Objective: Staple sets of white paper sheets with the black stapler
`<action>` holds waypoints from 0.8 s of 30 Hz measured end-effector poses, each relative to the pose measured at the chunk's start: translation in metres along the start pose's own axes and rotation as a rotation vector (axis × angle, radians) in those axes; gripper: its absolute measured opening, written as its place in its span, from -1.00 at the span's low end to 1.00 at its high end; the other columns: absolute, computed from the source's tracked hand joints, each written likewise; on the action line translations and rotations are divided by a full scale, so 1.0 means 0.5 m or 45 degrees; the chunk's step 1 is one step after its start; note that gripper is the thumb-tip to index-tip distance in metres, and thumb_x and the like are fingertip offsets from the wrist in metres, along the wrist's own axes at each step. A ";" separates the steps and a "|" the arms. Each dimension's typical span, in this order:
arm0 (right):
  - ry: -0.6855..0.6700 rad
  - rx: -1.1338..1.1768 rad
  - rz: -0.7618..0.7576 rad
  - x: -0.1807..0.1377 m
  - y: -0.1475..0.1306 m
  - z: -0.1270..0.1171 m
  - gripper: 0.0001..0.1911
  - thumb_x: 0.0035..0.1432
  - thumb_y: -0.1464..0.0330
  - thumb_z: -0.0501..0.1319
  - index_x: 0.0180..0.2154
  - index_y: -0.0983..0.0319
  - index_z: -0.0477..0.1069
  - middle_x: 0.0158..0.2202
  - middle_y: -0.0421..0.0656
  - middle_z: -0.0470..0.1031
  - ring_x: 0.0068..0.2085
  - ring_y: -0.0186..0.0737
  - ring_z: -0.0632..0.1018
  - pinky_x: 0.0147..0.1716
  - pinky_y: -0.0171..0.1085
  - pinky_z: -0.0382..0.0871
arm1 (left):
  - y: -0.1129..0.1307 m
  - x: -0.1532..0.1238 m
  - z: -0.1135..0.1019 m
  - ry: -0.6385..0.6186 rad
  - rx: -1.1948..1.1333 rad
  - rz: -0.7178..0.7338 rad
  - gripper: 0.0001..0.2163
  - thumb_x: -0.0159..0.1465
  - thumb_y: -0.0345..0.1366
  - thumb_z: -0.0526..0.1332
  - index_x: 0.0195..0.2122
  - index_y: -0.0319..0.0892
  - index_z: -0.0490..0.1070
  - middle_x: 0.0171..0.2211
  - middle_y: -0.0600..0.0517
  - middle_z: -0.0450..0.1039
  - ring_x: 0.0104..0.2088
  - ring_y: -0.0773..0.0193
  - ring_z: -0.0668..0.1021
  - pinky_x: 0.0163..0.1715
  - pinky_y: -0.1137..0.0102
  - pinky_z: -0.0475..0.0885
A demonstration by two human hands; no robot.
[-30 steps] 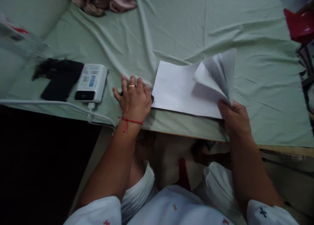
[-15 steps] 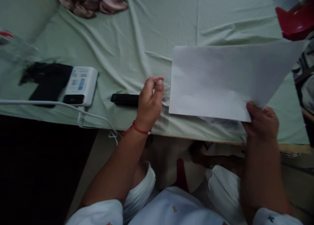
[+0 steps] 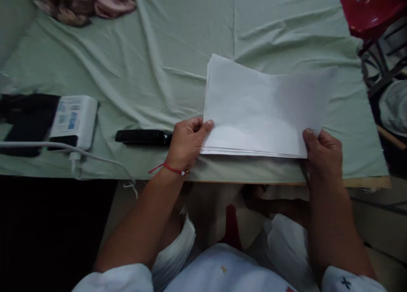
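A thin stack of white paper sheets (image 3: pixel 251 109) spans the space between my hands, its far right part bent upward. My left hand (image 3: pixel 189 141) pinches the left edge, thumb on top and fingers beneath. On the right edge, near the lower corner, my right hand (image 3: pixel 324 152) grips the sheets the same way. The sheets' edges are slightly fanned at the left and along the front. Just left of my left hand lies a black stapler-like object (image 3: pixel 140 136), its right end hidden behind the hand.
The pale green cloth (image 3: pixel 184 37) covering the table is wrinkled. At the left sit a white power bank (image 3: pixel 78 118) with a white cable (image 3: pixel 104 155) and a black pouch-like item (image 3: pixel 28 126). Pinkish fabric (image 3: pixel 108 1) lies far left; a red chair (image 3: pixel 375 14) stands far right.
My left hand, empty before, has closed on the left edge of the paper sheets. The sheets came lower and left with my right hand, and the view shifted right.
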State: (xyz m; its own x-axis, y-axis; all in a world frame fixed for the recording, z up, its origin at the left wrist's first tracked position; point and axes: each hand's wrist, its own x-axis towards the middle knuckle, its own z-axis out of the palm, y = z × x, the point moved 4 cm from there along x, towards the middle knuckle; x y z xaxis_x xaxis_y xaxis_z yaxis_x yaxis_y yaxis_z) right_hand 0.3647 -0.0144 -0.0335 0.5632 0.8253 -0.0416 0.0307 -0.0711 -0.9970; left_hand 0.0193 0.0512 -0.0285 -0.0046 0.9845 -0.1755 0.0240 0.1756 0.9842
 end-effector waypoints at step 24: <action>0.233 0.285 0.075 0.020 0.012 0.013 -0.70 -0.10 0.33 0.57 -0.32 0.27 0.57 -0.33 -0.22 0.62 -0.34 -0.37 0.59 -0.26 -0.35 0.59 | 0.018 -0.003 -0.001 -0.091 -0.069 -0.157 -0.52 0.21 0.00 0.55 -0.57 -0.15 0.35 -0.64 0.18 0.24 -0.64 0.47 0.26 -0.68 0.52 0.10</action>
State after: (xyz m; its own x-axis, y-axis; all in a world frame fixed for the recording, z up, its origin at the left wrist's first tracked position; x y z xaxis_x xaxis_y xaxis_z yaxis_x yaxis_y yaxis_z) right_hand 0.3652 -0.0031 -0.0402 0.6986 0.7074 -0.1073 -0.1780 0.0266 -0.9837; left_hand 0.0190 0.0512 -0.0192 0.0670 0.9533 -0.2945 -0.0261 0.2967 0.9546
